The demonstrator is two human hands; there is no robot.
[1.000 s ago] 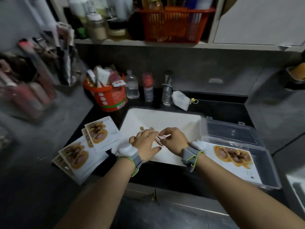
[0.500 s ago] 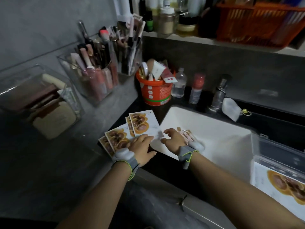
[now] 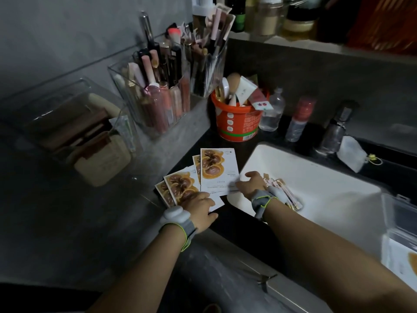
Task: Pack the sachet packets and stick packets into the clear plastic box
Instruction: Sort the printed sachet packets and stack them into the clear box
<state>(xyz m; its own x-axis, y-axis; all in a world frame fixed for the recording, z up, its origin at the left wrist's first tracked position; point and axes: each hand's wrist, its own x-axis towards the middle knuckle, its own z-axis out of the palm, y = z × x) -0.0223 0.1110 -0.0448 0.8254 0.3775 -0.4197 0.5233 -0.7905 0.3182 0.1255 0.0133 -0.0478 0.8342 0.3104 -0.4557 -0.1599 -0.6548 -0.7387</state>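
Several white sachet packets [image 3: 216,170] printed with a brown and orange picture lie fanned on the dark counter left of the white tray. My left hand [image 3: 199,208] rests flat on the nearest sachets. My right hand [image 3: 251,185] touches the lower right edge of the top sachet with its fingers spread. Pink stick packets [image 3: 285,192] lie in a loose pile on the white tray [image 3: 327,199], just behind my right wrist. The clear plastic box [image 3: 399,222] shows at the right edge with one sachet lying in it.
An orange tub [image 3: 237,125] of tubes and brushes stands behind the sachets. Clear organisers [image 3: 162,96] full of cosmetics line the left ledge. Small bottles [image 3: 272,111] and a tap [image 3: 336,129] stand behind the tray. A shelf of jars runs above.
Both hands left the stick packets on the tray and moved left onto the sachets. The view swung left, so the clear box slid to the right edge.
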